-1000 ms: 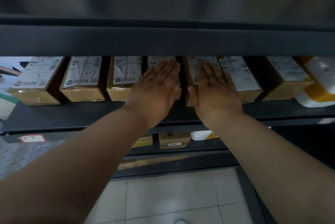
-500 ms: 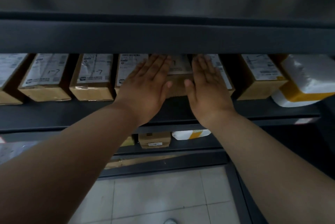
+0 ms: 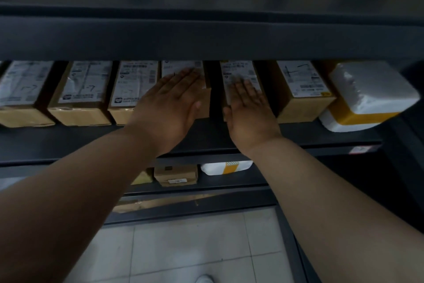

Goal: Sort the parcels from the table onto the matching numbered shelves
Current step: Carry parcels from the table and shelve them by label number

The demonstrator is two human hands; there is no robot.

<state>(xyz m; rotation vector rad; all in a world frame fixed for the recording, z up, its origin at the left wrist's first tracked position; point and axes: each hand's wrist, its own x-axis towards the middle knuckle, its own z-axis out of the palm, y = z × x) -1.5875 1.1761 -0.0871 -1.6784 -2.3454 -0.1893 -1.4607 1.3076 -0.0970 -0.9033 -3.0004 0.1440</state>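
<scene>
Head view: left hand (image 3: pixel 169 106) lies flat, fingers straight, on 1 shelved parcel (image 3: pixel 204 102); right hand (image 3: pixel 250 113) likewise on the neighbouring parcel (image 3: pixel 238 70). Uneven pushing could skew either box against others on the shelf (image 3: pixel 206 138).

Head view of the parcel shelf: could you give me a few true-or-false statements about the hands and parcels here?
1. The left hand and right hand lie flat with straight fingers. True.
2. Both hands rest on one parcel. False: the left is on one brown cardboard box with a white label and the right on the neighbouring labelled cardboard box, with a dark gap between them.
3. A white wrapped parcel with a yellow band ends the row on the right. True.
4. The lower shelf holds nothing. False: a small brown carton and a white packet with yellow tape sit there.
</scene>
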